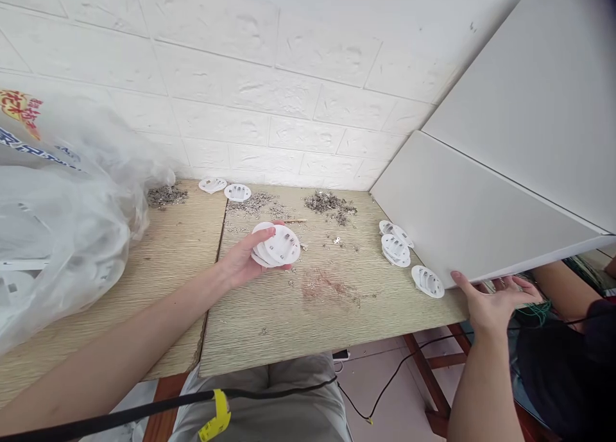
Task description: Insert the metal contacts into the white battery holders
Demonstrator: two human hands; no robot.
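My left hand (243, 259) is closed around a small stack of white round plastic discs (285, 244), held just over the table. The top disc carries small metal contact pieces, and my thumb presses on its left side. At the right, my right hand (493, 304) grips the lower edge of a large white panel (486, 204), thumb on its face and fingers partly hidden at the edge. Close to that hand lies a single white disc (428, 281). Further back, a group of overlapping discs (396, 248) rests against the panel's base.
Small metal parts lie in piles (330, 203) by the wall (289, 108). Two more discs (237, 192) rest at the back. A clear plastic bag (96, 237) stands at the left. A black cable (168, 403) crosses the front. Another person's arm (568, 291) shows behind the panel.
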